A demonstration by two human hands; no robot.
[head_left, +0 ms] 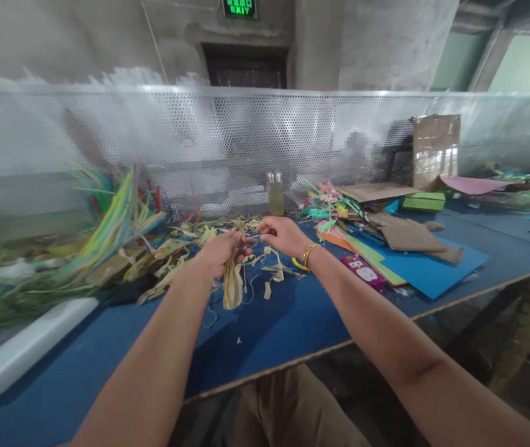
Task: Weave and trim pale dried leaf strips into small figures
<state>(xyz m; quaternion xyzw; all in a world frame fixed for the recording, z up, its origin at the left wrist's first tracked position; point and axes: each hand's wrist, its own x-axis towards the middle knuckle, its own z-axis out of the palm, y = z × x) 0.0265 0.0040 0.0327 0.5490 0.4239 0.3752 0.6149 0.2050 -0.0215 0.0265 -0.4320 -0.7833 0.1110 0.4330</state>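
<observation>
My left hand (221, 253) is closed on a dried corn husk (233, 288), whose pale, creased end hangs below the fingers over the blue tabletop. Just to its right, my right hand (284, 234) pinches a thin bluish strand (254, 237) that runs between the two hands. Whether this strand is thread or wire I cannot tell. On the table under and around my hands lie torn husk scraps (267, 290) and loose fibres. A yellow ring (300, 264), perhaps a roll of tape, lies partly hidden beside my right wrist.
A purple box (362, 272), blue paper sheets (432, 267) and cardboard pieces (407, 233) lie to the right. A bottle (275, 194) stands by the perforated metal screen (246, 136). Coloured strips (111, 223) and a white bar-shaped object (36, 344) are on the left.
</observation>
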